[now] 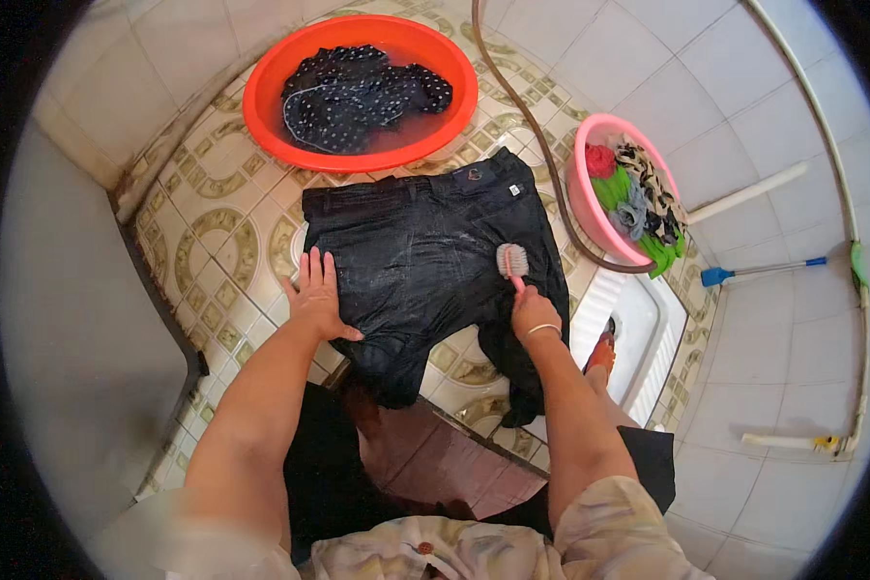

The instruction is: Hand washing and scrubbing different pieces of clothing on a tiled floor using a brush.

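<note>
Wet black trousers [399,254] lie spread on the patterned tile floor, with faint whitish streaks on the cloth. My left hand [319,301] rests flat on their left edge, fingers apart, holding nothing. In my right hand [535,312] is the pink handle of a scrubbing brush [512,261]; its pale bristle head is over the right part of the trousers. Whether the bristles press on the cloth cannot be told. Beyond the trousers stands a red plastic basin [362,161], holding water and a black polka-dot garment [348,101].
A pink basin [587,217] of mixed clothes stands at the right, with a brown hose [544,138] curving beside it. A white squat toilet pan [641,326] lies nearer, with my foot at it. A blue-headed brush [718,276] is by the right wall. A floor step edge runs before me.
</note>
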The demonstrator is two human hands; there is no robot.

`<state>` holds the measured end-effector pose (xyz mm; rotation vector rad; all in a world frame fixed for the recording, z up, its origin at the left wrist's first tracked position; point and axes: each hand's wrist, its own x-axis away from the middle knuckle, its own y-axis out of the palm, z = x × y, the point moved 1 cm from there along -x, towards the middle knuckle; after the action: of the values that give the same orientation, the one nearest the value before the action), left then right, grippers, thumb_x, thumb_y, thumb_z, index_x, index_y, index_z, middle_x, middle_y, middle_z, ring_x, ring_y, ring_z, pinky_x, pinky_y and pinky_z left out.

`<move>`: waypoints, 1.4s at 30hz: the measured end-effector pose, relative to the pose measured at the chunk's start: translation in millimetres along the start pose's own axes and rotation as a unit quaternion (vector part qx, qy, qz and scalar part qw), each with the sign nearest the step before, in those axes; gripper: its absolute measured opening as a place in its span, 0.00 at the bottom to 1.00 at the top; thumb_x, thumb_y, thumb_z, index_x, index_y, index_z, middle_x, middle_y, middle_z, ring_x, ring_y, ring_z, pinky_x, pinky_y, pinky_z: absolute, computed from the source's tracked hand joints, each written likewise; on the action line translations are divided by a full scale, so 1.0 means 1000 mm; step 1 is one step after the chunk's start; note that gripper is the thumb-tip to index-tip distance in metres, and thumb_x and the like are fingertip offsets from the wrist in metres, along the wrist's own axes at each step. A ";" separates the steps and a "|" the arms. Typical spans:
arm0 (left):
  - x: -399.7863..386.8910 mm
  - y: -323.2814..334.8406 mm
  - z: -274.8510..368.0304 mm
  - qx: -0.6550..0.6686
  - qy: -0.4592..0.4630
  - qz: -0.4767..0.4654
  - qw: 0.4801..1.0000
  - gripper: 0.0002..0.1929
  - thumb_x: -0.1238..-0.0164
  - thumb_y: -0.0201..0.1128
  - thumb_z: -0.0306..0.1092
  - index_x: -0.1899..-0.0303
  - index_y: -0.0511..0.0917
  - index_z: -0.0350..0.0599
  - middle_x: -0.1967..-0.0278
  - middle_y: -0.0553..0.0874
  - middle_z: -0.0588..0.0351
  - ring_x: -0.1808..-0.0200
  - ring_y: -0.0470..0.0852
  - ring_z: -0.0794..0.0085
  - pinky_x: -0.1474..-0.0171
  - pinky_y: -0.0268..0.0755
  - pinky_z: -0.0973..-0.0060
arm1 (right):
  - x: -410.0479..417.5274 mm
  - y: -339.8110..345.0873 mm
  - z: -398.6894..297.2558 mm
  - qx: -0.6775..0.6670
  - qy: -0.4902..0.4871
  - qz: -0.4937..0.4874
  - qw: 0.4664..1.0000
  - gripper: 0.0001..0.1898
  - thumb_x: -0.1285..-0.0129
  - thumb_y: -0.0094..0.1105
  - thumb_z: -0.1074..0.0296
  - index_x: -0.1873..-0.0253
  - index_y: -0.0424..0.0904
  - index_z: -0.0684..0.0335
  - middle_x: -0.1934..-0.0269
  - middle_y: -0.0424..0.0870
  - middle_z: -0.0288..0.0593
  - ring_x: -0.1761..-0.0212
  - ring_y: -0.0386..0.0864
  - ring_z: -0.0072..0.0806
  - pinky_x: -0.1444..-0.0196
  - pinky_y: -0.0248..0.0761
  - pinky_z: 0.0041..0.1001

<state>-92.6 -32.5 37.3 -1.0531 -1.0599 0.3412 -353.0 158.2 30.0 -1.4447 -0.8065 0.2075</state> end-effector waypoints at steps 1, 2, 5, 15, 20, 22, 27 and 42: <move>0.000 0.000 -0.001 -0.005 -0.014 -0.007 1.000 0.71 0.78 0.75 0.60 0.33 0.33 0.41 0.31 0.35 0.47 0.30 0.33 0.59 0.35 0.34 0.46 | 0.011 -0.003 -0.017 -0.004 -0.002 -0.002 1.000 0.17 0.33 0.35 0.57 0.57 0.69 0.66 0.66 0.80 0.55 0.64 0.80 0.47 0.63 0.73 0.44; 0.001 0.002 -0.002 -0.009 -0.017 -0.009 1.000 0.71 0.78 0.75 0.60 0.33 0.33 0.41 0.31 0.35 0.47 0.30 0.33 0.59 0.35 0.34 0.46 | 0.022 0.003 -0.044 -0.015 -0.059 -0.030 0.998 0.17 0.34 0.37 0.57 0.58 0.69 0.67 0.67 0.80 0.57 0.65 0.80 0.49 0.63 0.73 0.44; 0.000 0.003 -0.001 -0.011 -0.013 -0.009 1.000 0.71 0.79 0.76 0.59 0.33 0.34 0.41 0.31 0.35 0.48 0.30 0.33 0.60 0.35 0.34 0.45 | 0.066 0.056 -0.124 -0.032 -0.249 -0.080 0.965 0.18 0.35 0.39 0.57 0.59 0.69 0.69 0.68 0.80 0.60 0.65 0.80 0.50 0.62 0.72 0.44; 0.001 -0.002 0.001 0.011 -0.013 -0.002 1.000 0.71 0.81 0.77 0.55 0.33 0.35 0.46 0.31 0.35 0.51 0.29 0.33 0.63 0.35 0.33 0.44 | 0.019 -0.005 -0.003 0.017 -0.074 -0.050 0.996 0.16 0.35 0.36 0.65 0.44 0.67 0.52 0.60 0.79 0.53 0.62 0.80 0.45 0.62 0.74 0.41; 0.002 0.003 -0.014 0.015 -0.003 -0.008 1.000 0.71 0.81 0.77 0.54 0.33 0.34 0.47 0.31 0.34 0.52 0.29 0.33 0.63 0.35 0.33 0.44 | 0.083 0.063 -0.106 -0.037 -0.256 -0.189 0.947 0.17 0.38 0.39 0.60 0.52 0.71 0.64 0.61 0.81 0.55 0.61 0.80 0.47 0.59 0.71 0.45; 0.002 -0.001 -0.012 0.029 0.010 0.004 1.000 0.72 0.82 0.78 0.54 0.32 0.33 0.49 0.31 0.34 0.53 0.29 0.33 0.63 0.35 0.32 0.44 | 0.035 0.037 -0.041 -0.001 -0.148 -0.058 0.987 0.17 0.36 0.37 0.60 0.51 0.70 0.64 0.62 0.80 0.58 0.61 0.80 0.48 0.60 0.71 0.44; 0.001 0.003 0.002 0.024 0.010 -0.011 1.000 0.72 0.83 0.78 0.54 0.33 0.33 0.47 0.31 0.34 0.52 0.29 0.32 0.62 0.35 0.32 0.44 | -0.021 -0.010 0.037 0.015 0.009 -0.031 0.999 0.15 0.34 0.36 0.59 0.48 0.68 0.57 0.59 0.79 0.53 0.60 0.79 0.48 0.59 0.72 0.43; -0.007 0.001 -0.005 -0.010 -0.020 -0.042 0.999 0.75 0.85 0.78 0.55 0.33 0.29 0.46 0.32 0.31 0.50 0.30 0.29 0.60 0.36 0.32 0.42 | -0.085 -0.013 0.015 -0.051 -0.062 0.060 0.995 0.14 0.37 0.38 0.66 0.48 0.68 0.56 0.61 0.79 0.55 0.62 0.79 0.48 0.57 0.71 0.41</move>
<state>-91.6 -39.3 32.0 -1.0193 -1.1421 0.2865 -428.0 118.4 10.6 -1.5895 -0.8420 0.3549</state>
